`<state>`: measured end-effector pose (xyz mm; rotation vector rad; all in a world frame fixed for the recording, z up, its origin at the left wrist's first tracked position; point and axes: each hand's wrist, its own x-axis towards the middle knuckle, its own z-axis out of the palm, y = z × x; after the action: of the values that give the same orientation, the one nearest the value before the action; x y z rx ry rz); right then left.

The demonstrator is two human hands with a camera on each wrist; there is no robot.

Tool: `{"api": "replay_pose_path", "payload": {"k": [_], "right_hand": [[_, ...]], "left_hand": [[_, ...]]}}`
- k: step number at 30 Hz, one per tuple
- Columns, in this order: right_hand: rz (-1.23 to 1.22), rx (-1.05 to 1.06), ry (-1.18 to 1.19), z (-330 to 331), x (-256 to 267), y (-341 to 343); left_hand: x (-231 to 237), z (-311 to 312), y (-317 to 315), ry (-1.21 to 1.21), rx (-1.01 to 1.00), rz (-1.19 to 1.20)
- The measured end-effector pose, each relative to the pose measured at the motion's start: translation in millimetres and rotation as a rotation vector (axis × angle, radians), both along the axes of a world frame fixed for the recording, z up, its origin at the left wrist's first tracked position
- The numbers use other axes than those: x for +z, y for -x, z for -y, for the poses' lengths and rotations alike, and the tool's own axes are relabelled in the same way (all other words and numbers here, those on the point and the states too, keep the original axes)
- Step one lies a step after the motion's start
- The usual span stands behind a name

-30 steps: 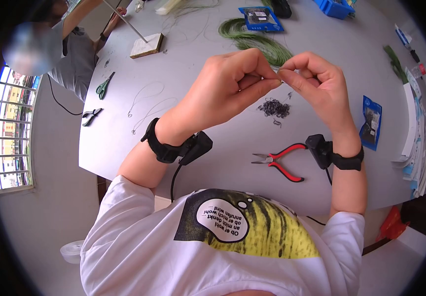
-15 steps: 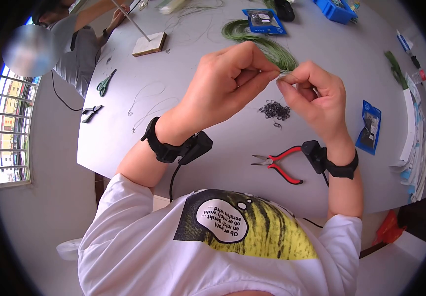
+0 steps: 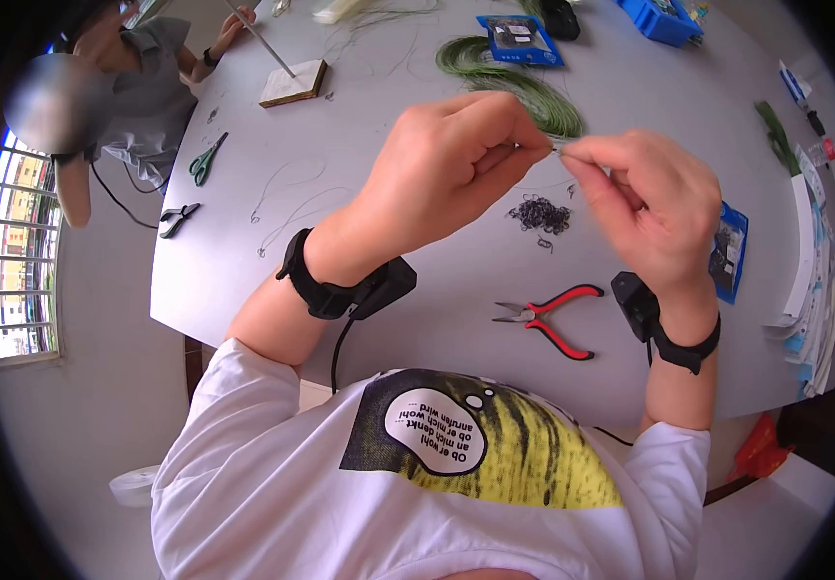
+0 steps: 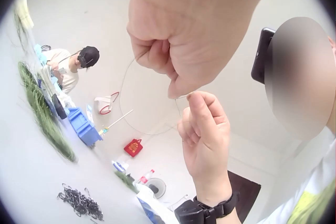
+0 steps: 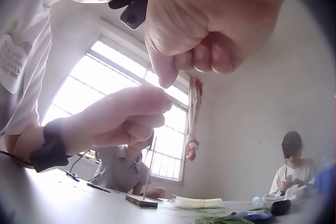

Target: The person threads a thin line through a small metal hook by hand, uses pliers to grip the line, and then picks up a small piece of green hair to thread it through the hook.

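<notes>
My left hand [image 3: 446, 164] is raised above the table, its thumb and index finger pinching a thin line [image 4: 120, 95]. That line bows out in a wide loop in the left wrist view. Fingertip to fingertip with it, my right hand [image 3: 654, 198] pinches a short stretch of the line between thumb and index finger. A small gap parts the two hands, and a tiny dark bit shows there in the head view. Below them on the table lies a heap of small dark metal pieces [image 3: 539, 215]. Red-handled pliers [image 3: 531, 311] rest nearer my body.
A bundle of green line [image 3: 524, 87] lies beyond my hands, near a blue packet [image 3: 521, 41] and a blue bin [image 3: 661, 21]. Another blue packet [image 3: 730, 246] is at right. Scissors [image 3: 207, 159], black pliers [image 3: 179, 220] and a rod on a block [image 3: 293, 84] stand left, near another person.
My right hand has shifted right and turned, its fingertips drawing slightly away from the left ones. The left hand stays nearly in place. The person at left has moved an arm.
</notes>
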<state>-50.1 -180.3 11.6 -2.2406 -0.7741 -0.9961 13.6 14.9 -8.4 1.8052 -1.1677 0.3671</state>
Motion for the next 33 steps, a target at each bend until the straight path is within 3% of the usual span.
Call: {"api": "replay_pose_path", "payload": {"k": [7,13,15,21,28,33], "right_hand": [[-0.091,-0.025,-0.111,2.8,-7.1,-3.3],[-0.363,0.032,-0.337,7.2,-18.9,-8.6],[-0.520,0.108,-0.516,7.4,-26.6,-12.7],[-0.660,0.196,-0.627,1.2,-33.3,-14.8],[-0.488,0.087,-0.388,-4.2,-31.1,-6.7],[-0.084,0.048,-0.066,-7.8,-21.6,-7.0]], "left_hand": [[1.4,0.8,0.2,-0.046,-0.054,0.025],[1.1,1.2,1.3,-0.035,-0.054,0.015],[0.7,1.0,0.7,-0.025,-0.053,0.013],[2.0,0.5,-1.6,0.006,-0.016,0.039],[-0.1,-0.2,-2.1,0.038,0.037,0.013],[-0.1,0.1,-4.8,0.037,0.026,0.046]]}}
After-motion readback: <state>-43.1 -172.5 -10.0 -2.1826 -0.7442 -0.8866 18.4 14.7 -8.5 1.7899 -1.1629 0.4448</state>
